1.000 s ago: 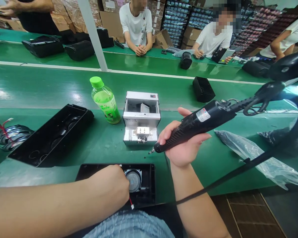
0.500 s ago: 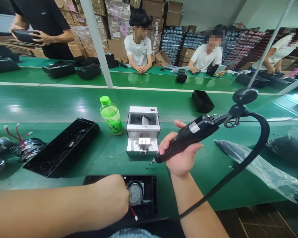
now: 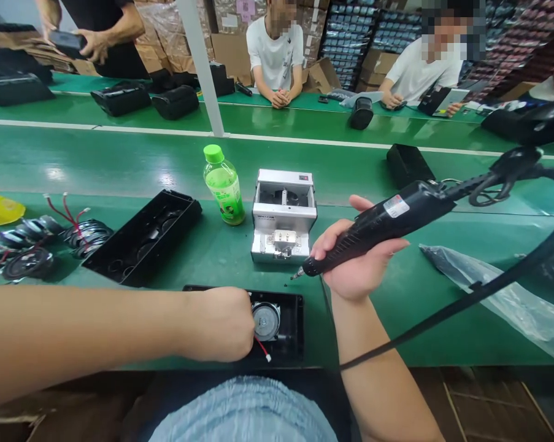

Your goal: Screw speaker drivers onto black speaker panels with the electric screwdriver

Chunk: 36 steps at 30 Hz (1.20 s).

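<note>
My right hand [image 3: 362, 270] grips a black electric screwdriver [image 3: 378, 224], its tip angled down and left, just in front of the silver screw feeder [image 3: 283, 215]. A tiny dark screw [image 3: 285, 285] appears near the bit, on the green table. My left hand [image 3: 226, 324] is curled into a fist over a shallow black speaker box [image 3: 292, 322]. Its fingertips face away and are hidden, so anything in them cannot be made out. Beside the fist, a round speaker [image 3: 266, 320] sits in the box, and a red wire with a white connector [image 3: 268, 356] sticks out.
To the left lie another open black box [image 3: 143, 236] and several loose speakers [image 3: 88, 236] with wires. A green-capped bottle [image 3: 224, 187] stands left of the feeder. Clear plastic bagging [image 3: 497, 294] lies at right beneath the screwdriver's cable. Co-workers [image 3: 277, 55] sit across the conveyor.
The camera view has tilted down, so the table and objects appear higher. Both hands keep much the same places: the fist over the box, the screwdriver by the feeder.
</note>
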Tool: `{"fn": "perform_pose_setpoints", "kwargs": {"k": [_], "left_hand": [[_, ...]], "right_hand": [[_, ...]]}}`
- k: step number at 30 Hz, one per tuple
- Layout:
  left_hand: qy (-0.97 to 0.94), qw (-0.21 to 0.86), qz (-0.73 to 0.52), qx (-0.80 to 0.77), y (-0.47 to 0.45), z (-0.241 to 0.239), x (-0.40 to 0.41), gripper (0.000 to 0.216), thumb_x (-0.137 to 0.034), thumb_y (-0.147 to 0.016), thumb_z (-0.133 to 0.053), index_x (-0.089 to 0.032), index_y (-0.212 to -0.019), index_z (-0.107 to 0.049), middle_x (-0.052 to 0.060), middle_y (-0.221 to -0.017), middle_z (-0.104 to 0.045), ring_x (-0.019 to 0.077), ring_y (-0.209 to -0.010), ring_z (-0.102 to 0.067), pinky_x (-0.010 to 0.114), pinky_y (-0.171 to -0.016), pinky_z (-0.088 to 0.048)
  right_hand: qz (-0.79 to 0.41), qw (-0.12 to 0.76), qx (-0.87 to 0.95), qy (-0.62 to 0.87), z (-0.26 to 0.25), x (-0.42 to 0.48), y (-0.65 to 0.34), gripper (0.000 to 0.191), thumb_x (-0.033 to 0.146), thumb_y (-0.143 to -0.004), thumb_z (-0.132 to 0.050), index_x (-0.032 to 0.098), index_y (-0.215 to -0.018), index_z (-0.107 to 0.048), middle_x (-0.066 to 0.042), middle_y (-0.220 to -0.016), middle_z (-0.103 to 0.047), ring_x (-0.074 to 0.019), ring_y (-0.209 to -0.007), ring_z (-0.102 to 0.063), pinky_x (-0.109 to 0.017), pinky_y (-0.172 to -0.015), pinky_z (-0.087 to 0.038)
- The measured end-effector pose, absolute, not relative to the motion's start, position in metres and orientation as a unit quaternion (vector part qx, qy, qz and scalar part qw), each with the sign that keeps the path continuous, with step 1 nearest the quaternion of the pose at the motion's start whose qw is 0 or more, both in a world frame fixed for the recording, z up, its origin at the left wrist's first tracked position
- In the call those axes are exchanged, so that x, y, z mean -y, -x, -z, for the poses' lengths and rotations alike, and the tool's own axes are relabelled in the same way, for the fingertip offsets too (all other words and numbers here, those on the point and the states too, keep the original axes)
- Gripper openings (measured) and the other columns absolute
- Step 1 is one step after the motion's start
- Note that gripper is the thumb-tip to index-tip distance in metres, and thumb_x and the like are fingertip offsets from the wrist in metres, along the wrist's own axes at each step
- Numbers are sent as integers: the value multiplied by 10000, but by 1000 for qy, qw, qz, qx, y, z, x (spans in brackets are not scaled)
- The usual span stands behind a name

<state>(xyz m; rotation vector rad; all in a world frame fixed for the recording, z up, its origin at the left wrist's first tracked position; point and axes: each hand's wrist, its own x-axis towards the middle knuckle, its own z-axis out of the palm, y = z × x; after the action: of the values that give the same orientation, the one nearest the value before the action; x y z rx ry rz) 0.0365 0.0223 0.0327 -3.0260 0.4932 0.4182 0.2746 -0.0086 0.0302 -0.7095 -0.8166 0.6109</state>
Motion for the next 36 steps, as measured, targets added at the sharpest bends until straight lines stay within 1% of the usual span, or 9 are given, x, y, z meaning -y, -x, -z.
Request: {"fn": "perform_pose_setpoints", "kwargs": {"k": [6, 11, 14, 17, 20, 22, 27, 32, 36], "left_hand": [[981, 14, -113, -159, -36, -34, -27, 256, -28, -681, -774, -241, -602, -658, 7, -508, -640, 216, -446, -570, 398, -409, -301], [990, -4, -81, -114, -32, -41, -36, 218, -60, -777, -747, -244, -693, -665, -6, -557, -676, 203, -472, -595, 393, -450, -355], [997, -16, -54, -58, -35, -63, -51, 180, -129, -851, -720, -241, -719, -670, -27, -616, -714, 172, -504, -623, 357, -505, -415], [997, -51, 30, 42, -48, -99, -73, 151, -174, -898, -662, -247, -806, -757, -45, -673, -743, 138, -566, -643, 312, -558, -418], [972, -78, 133, 178, -70, -135, -98, 161, -234, -869, -650, -227, -794, -792, -54, -590, -656, 103, -524, -531, 280, -556, -364], [953, -65, 159, 250, -87, -150, -112, 165, -261, -849, -651, -209, -789, -795, -49, -570, -623, 101, -529, -494, 275, -572, -356], [930, -14, 88, 357, -118, -147, -141, 233, -314, -847, -661, -252, -945, -863, -7, -697, -747, 160, -617, -594, 293, -584, -355], [922, 21, 61, 381, -117, -131, -155, 280, -358, -915, -623, -258, -968, -878, 53, -844, -830, 245, -739, -699, 320, -623, -412], [915, 20, 94, 391, -91, -136, -140, 405, -393, -1030, -518, -254, -1203, -856, 60, -952, -854, 258, -827, -738, 345, -730, -501]], "right_hand": [[-273, 816, 388, 331, -30, 6, -275, 788, 911, -955, -452, 224, -1289, -645, 63, -575, -619, -157, -393, -529, -303, -389, -430], [-268, 818, 386, 331, -32, 8, -275, 751, 881, -984, -442, 232, -1291, -662, 56, -584, -626, -158, -394, -538, -305, -384, -441], [-271, 820, 382, 329, -34, 9, -276, 754, 886, -977, -448, 240, -1295, -671, 58, -588, -625, -160, -391, -536, -307, -373, -438], [-275, 819, 381, 329, -34, 9, -276, 751, 891, -976, -439, 253, -1297, -673, 60, -586, -623, -160, -388, -534, -309, -373, -446], [-283, 814, 385, 331, -33, 9, -275, 734, 891, -971, -453, 269, -1297, -664, 61, -598, -632, -158, -391, -542, -301, -381, -454], [-288, 810, 389, 330, -32, 9, -274, 730, 894, -968, -458, 275, -1301, -654, 64, -603, -634, -156, -392, -546, -298, -389, -459], [-294, 808, 395, 325, -29, 8, -275, 743, 904, -939, -512, 274, -1309, -648, 62, -620, -651, -158, -404, -557, -303, -406, -472], [-290, 811, 394, 321, -28, 7, -275, 744, 899, -942, -517, 268, -1311, -655, 56, -627, -661, -161, -402, -564, -303, -397, -478], [-278, 816, 397, 315, -29, 8, -278, 729, 883, -951, -522, 256, -1293, -672, 51, -615, -664, -161, -395, -561, -298, -397, -485]]}}
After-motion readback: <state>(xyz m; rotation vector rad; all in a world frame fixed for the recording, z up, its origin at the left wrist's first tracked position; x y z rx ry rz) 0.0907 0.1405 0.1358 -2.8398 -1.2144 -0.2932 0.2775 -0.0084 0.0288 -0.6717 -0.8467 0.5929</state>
